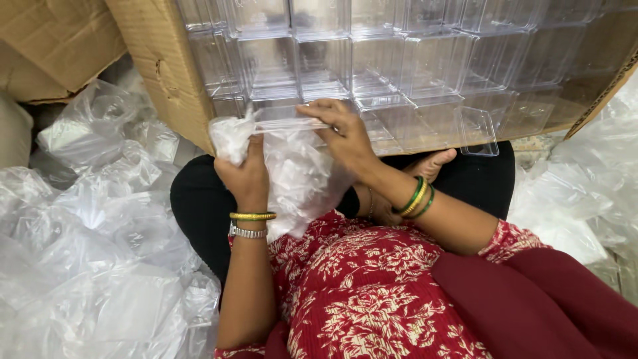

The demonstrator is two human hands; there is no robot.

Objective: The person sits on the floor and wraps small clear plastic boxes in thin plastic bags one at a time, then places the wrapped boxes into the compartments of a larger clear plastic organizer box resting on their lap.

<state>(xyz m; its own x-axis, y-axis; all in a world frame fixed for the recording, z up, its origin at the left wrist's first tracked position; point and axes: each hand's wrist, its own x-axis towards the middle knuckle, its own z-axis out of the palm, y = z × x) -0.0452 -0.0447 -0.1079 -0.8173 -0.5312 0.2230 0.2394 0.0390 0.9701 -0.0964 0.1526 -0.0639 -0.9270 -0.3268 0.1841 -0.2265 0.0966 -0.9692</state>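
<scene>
Now | left hand (247, 174) clamped on one plastic bag (299, 179); right hand (345, 136) pinching one clear lid (292, 123)

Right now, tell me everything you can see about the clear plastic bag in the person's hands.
The clear plastic bag is thin, crinkled and see-through with a whitish sheen. It hangs over the lap, in front of the cardboard box of clear plastic containers. The left hand bunches one upper corner into a wad in its grip; the right hand pinches the opposite top edge, pulling the mouth taut between them. A flat clear piece seems to sit at the opening; whatever else is inside cannot be made out.
</scene>
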